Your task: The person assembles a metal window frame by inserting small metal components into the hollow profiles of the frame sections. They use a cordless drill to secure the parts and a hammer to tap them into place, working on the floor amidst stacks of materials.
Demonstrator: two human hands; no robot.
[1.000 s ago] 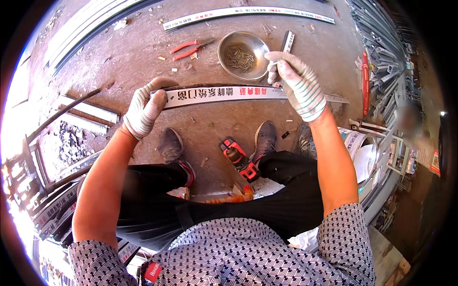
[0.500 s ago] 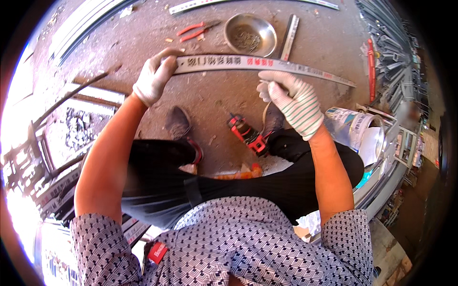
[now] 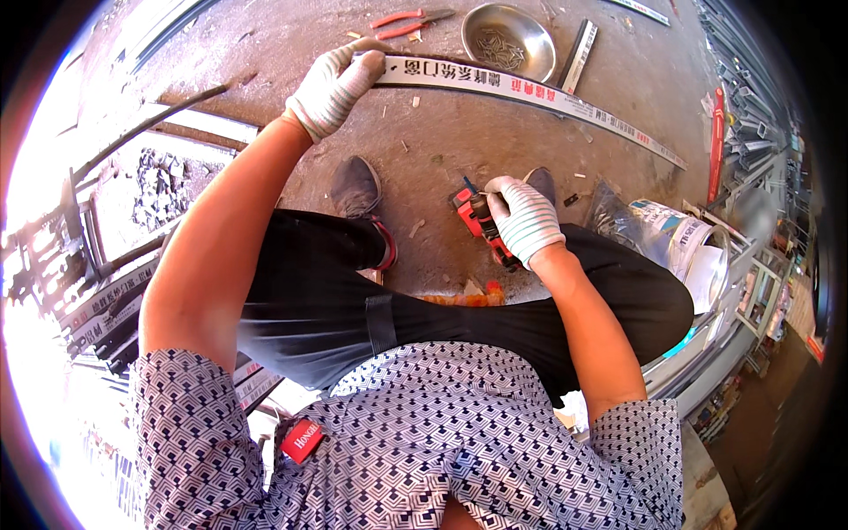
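My left hand (image 3: 337,91), in a white knitted glove, is closed around the near-left end of a long, flat metal strip (image 3: 530,91). The strip has a white film with dark and red print and stretches away to the right. My right hand (image 3: 526,221), gloved with thin green stripes, is closed on a red and black cordless drill (image 3: 480,212) between my feet. The drill's bit points up and away. The palm and fingers hide much of the drill's body, and I cannot make out whether it still touches the floor.
Beyond the strip sit a steel bowl (image 3: 521,37) of small metal fasteners, red-handled pliers (image 3: 408,24) and a short profile piece (image 3: 579,57). At right are a red tool (image 3: 716,146), stacked metal profiles (image 3: 751,97) and a white bucket (image 3: 680,234). A dark bar (image 3: 150,124) lies at left.
My right hand has come down from below the strip to the drill and taken hold of it; the drill has turned. My left hand has moved up and right with the strip's end.
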